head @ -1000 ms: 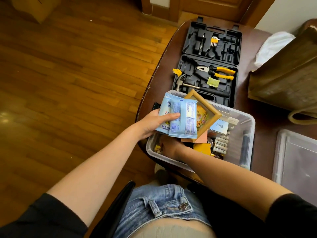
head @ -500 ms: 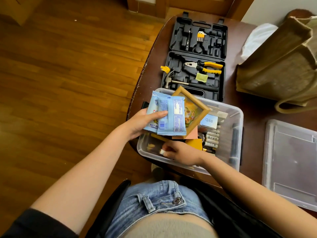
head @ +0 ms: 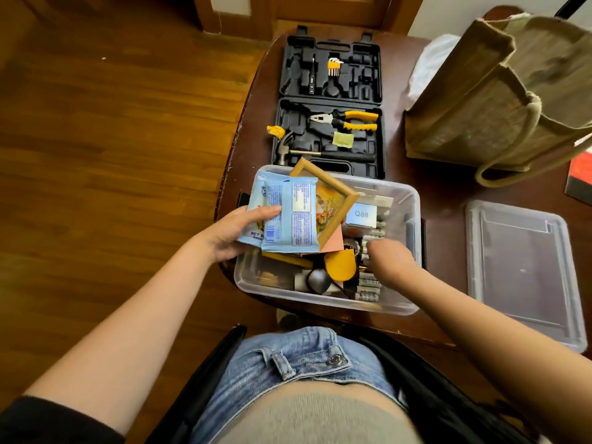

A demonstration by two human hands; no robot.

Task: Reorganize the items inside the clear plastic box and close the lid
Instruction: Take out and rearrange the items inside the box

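Note:
The clear plastic box (head: 415,216) stands at the near edge of the round brown table (head: 442,193). My left hand (head: 235,233) hovers over the box's left end, shut on two blue wet-wipe packets (head: 290,216) and a wooden picture frame (head: 333,205) stacked behind them. My right hand (head: 389,261) reaches down into the right half, fingers curled among several batteries (head: 368,291); what they grip is hidden. A yellow object (head: 341,265), a grey ball (head: 318,280) and a "Q88" carton (head: 362,214) lie inside. The clear lid (head: 522,270) rests flat to the right.
An open black tool case (head: 330,100) with pliers, a hammer and hex keys lies just behind the box. A jute bag (head: 499,91) and a white plastic bag (head: 429,62) stand at the back right. A red-black book (head: 579,177) pokes in at the right edge.
My right hand has moved from the box's near left corner across to the right side among the batteries. My left hand keeps hold of the packets and frame.

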